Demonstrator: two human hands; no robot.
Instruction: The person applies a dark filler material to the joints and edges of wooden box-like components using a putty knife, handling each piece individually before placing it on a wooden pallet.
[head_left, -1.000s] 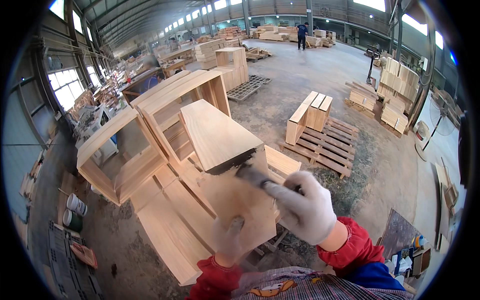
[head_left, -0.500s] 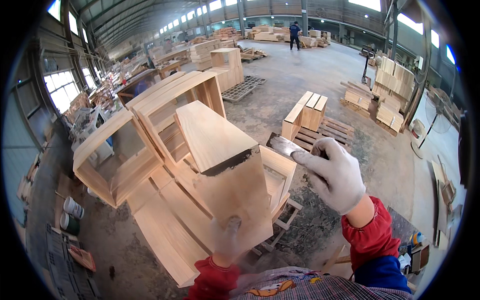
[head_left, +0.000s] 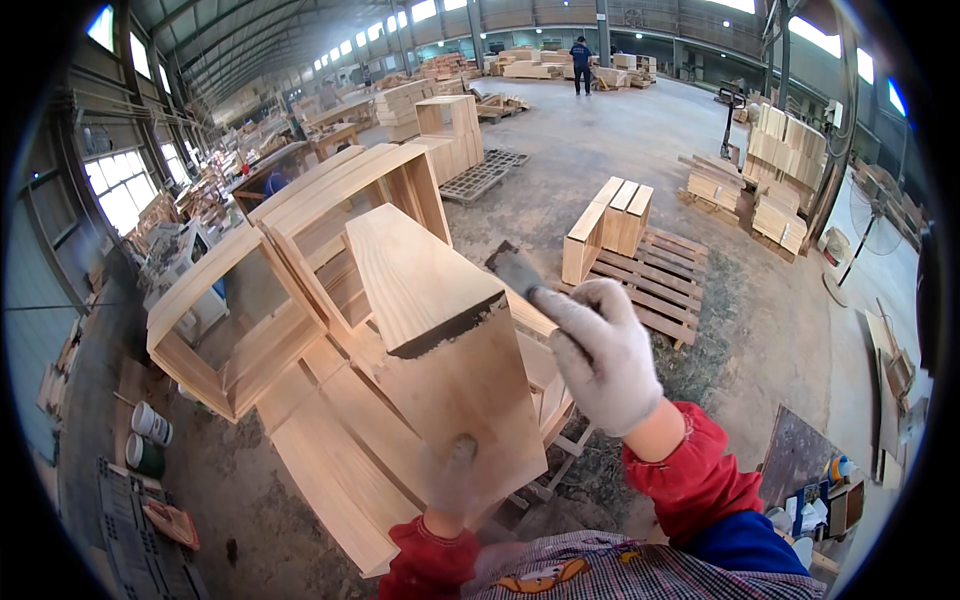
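Observation:
My right hand (head_left: 605, 355), in a white glove, is closed around a putty knife (head_left: 515, 268). The knife's dark-smeared blade points to the upper left, past the far corner of a pale wooden box (head_left: 455, 390) and apart from it. Along the box's edge, where two faces meet, runs a ragged strip of dark filler (head_left: 447, 332). Gloved too, my left hand (head_left: 447, 480) grips the box's near end. Its thumb presses on the face turned to me, and its other fingers are hidden. The box stands tilted on top of other wooden pieces.
Open wooden frames (head_left: 240, 310) lean together at the left, with wooden boards (head_left: 335, 450) below. Buckets (head_left: 150, 424) stand on the floor at the left. A pallet (head_left: 650, 285) with a small wooden box (head_left: 606, 230) lies ahead right. Far off stands a person (head_left: 581, 66).
My right hand has moved left with the putty knife, bringing the blade closer to the box's far corner. My left hand has stayed on the box.

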